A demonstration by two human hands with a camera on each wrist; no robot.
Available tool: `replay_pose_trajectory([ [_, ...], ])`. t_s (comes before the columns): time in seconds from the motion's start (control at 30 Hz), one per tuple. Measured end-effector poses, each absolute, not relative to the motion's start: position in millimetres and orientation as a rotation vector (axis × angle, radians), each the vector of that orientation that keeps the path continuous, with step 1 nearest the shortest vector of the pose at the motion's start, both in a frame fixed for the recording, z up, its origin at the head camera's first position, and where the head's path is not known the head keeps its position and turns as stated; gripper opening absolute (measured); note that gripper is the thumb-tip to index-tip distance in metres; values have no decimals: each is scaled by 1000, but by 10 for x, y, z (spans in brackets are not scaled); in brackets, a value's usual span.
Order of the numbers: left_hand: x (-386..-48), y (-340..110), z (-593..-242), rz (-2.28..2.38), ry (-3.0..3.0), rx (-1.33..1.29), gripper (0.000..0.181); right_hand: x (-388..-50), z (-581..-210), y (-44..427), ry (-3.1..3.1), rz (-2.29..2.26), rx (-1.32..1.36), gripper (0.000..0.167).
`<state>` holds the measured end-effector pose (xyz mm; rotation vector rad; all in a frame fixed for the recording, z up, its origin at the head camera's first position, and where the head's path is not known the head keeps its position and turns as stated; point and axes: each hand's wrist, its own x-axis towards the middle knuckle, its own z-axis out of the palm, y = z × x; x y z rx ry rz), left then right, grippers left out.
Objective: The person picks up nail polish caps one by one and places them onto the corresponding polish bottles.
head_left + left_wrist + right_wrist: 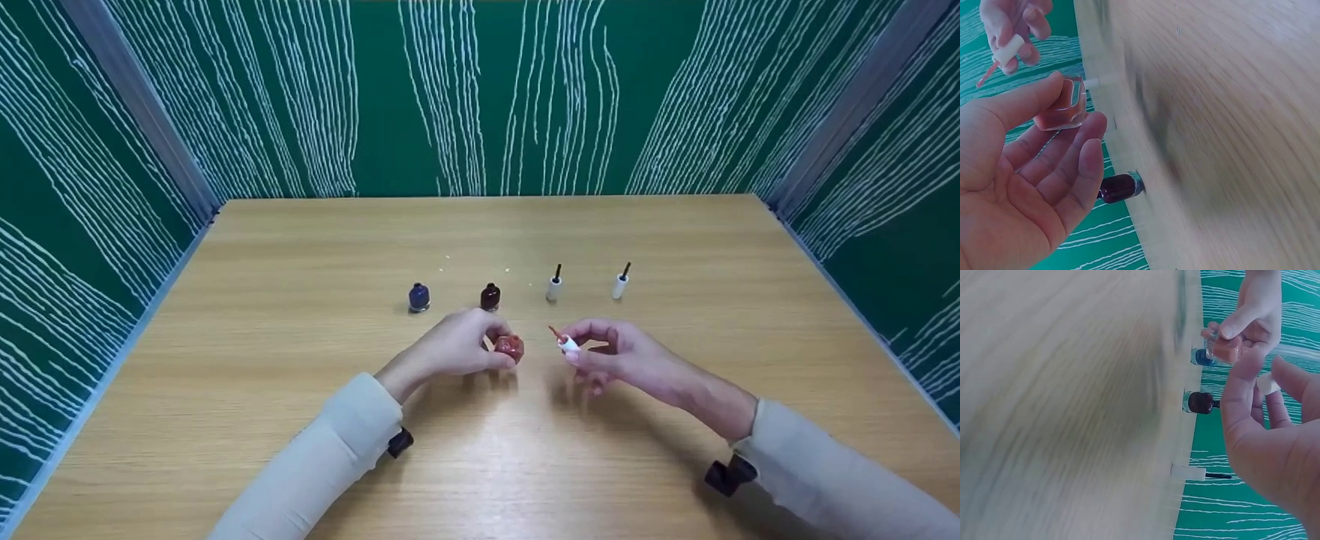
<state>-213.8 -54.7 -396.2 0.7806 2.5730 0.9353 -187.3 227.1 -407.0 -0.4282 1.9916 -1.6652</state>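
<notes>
My left hand [465,343] pinches a small glass bottle of orange-red polish [509,347] between thumb and fingers, just above the table; the left wrist view shows the bottle [1064,107] without a cap. To its right, my right hand [626,360] holds a white cap [568,345] whose red-coated brush points up and toward the left. Bottle and brush are apart. In the right wrist view the white cap [1267,384] sits between thumb and fingertips, its brush hidden behind the fingers.
Behind my left hand a dark red bottle [490,297] stands uncapped, with a blue bottle [419,298] to its left. Two white caps [553,289] [620,286] stand at the right with dark brushes upward. Small white specks lie on the wooden table [337,247].
</notes>
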Motion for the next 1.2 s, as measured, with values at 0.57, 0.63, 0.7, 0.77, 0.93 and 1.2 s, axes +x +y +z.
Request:
replay_pose_trajectory([
  [0.57, -2157, -557, -3982, 948, 2586, 755, 28, -1870, -4047, 2201, 2134, -1707, -554, 33],
  [0.63, -2153, -551, -3985, 948, 2584, 745, 27, -1868, -4057, 2204, 2150, -1696, -574, 31],
  [0.7, -2154, -546, -3994, 948, 2581, 740, 26, -1867, -4060, 2205, 2162, -1681, -582, 30],
  [0.77, -2150, -548, -3996, 958, 2577, 737, 26, -1873, -4055, 2202, 2168, -1667, -586, 31],
  [0.93, -2138, -558, -3989, 985, 2564, 730, 26, -1902, -4027, 2208, 2178, -1670, -524, 36],
  [1.2, -2143, -574, -4001, 1029, 2556, 767, 23, -1936, -3989, 2205, 2197, -1717, -492, 35],
])
